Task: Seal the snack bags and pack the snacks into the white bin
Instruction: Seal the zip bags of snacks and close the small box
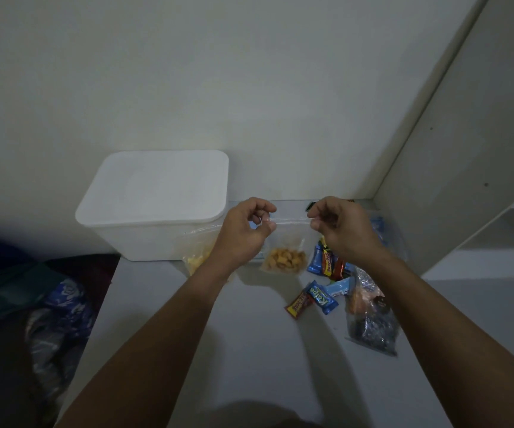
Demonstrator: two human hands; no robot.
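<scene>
Clear snack bag (286,251) hangs above the table's (249,350) open middle, each hand's grip pinching its top edge.

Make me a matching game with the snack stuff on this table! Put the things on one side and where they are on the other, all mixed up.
Things:
1. white bin
2. clear bag of orange snacks
3. red candy bar
4. bag of dark snacks

Places:
A. flat on the table beside a blue wrapper
B. held up by its top edge in both hands
C. at the back left, lid on
D. lying nearest the right edge of the table

Pairs: 1-C, 2-B, 3-A, 4-D
</scene>
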